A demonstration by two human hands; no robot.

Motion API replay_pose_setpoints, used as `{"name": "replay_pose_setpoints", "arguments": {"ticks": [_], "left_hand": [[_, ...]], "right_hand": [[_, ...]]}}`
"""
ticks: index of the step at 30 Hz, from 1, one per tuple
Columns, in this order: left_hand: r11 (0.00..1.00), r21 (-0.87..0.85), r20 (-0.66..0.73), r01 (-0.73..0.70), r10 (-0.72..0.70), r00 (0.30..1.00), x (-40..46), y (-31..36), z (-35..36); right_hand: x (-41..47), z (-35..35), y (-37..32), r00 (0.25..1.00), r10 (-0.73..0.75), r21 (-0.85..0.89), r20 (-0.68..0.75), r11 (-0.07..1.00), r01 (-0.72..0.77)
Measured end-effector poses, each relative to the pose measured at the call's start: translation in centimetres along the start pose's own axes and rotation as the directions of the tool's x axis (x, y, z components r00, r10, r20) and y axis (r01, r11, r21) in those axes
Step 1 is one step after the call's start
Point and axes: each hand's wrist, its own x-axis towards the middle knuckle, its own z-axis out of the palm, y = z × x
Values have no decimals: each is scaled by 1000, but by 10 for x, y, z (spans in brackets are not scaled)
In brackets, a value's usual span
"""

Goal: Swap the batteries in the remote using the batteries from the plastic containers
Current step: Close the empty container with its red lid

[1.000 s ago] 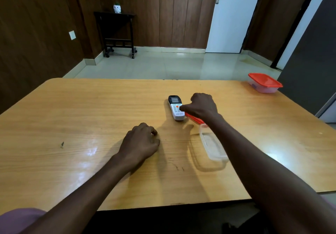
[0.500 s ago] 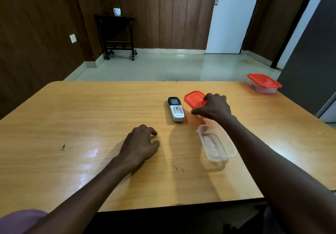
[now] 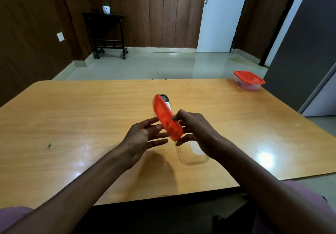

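My right hand (image 3: 198,130) grips a red lid (image 3: 166,119) by its near end and holds it tilted on edge above the table (image 3: 72,115). My left hand (image 3: 141,135) is raised palm-up just left of the lid, fingers spread, fingertips close to its underside. The remote (image 3: 165,99) lies behind the lid with only its dark top end showing. The open clear plastic container (image 3: 194,158) sits on the table under my right wrist, partly hidden; I cannot see what is inside it.
A second clear container with a red lid (image 3: 249,80) stands closed at the table's far right corner. A grey cabinet (image 3: 300,52) rises beyond the right edge. The near table edge runs below my forearms.
My right hand has lifted the red lid off the table and brought it toward me, tilted. My left hand rose from resting on the table and opened beside the lid.
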Motion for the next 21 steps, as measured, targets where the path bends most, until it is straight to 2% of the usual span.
{"name": "replay_pose_setpoints", "arguments": {"ticks": [3,6,8,9,11,12,13,14,16,17,21], "left_hand": [[999,-53,-80,8,-12,997,0,-4,-4],[996,-88,-64,16,-21,998,-1,-3,-2],[997,-81,-94,3,-10,995,0,-4,0],[997,-71,-116,-2,-6,993,0,-5,1],[999,-43,-145,5,-11,989,0,-8,0],[999,-31,-146,15,-19,989,0,-10,-1],[999,-21,-142,27,-30,989,0,-11,-2],[999,-11,-136,41,-42,990,-1,-12,-3],[998,-4,-132,63,-63,989,-3,-13,-2],[997,-8,-132,73,-73,989,-3,-13,-1],[995,-2,-138,98,-97,986,-6,-11,1]], "right_hand": [[-3,-7,4,991,18,9,-134,1000,-17],[-3,-22,9,974,-31,-139,-225,990,-1],[-2,-28,14,951,-121,-304,-286,952,29],[1,-31,19,924,-188,-432,-332,902,28],[5,-38,27,863,-325,-739,-386,669,-78],[7,-41,30,862,-337,-827,-379,541,-152],[9,-43,32,884,-284,-865,-371,453,-218],[9,-44,33,908,-199,-871,-368,415,-262],[9,-45,34,927,-79,-854,-366,426,-300],[10,-45,35,931,-65,-838,-358,462,-290],[12,-36,31,958,-15,-654,-287,734,-185]]}}
